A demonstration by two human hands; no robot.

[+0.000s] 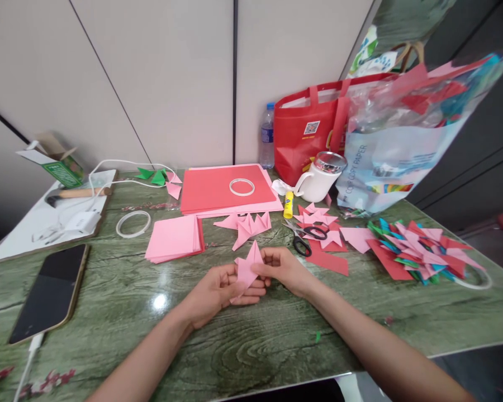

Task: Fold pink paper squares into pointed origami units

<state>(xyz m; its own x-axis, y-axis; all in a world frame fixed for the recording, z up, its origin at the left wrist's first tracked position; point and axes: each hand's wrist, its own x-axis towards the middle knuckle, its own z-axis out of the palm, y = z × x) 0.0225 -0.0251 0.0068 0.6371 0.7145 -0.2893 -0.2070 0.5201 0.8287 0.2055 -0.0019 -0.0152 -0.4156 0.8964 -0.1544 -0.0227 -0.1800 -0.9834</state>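
Note:
Over the table's front middle, both hands grip one folded piece of pink paper (248, 272) with a point sticking up. My left hand (218, 293) holds it from below and the left, thumb on top and fingers behind. On its right edge, my right hand (285, 271) pinches it between thumb and fingers. Just beyond lie several pink folded pieces (251, 226) and a stack of pink paper squares (174, 237). Black-handled scissors (304, 237) rest to the right, beside pink and red folded stars (318, 220).
A glue stick (288, 205), a white mug (321, 177) and red sheets (209, 190) stand or lie farther back. Rightward are a heap of coloured folded paper (423, 251) and a full plastic bag (377, 167). A phone (52, 290) and a hammer (77, 194) are left.

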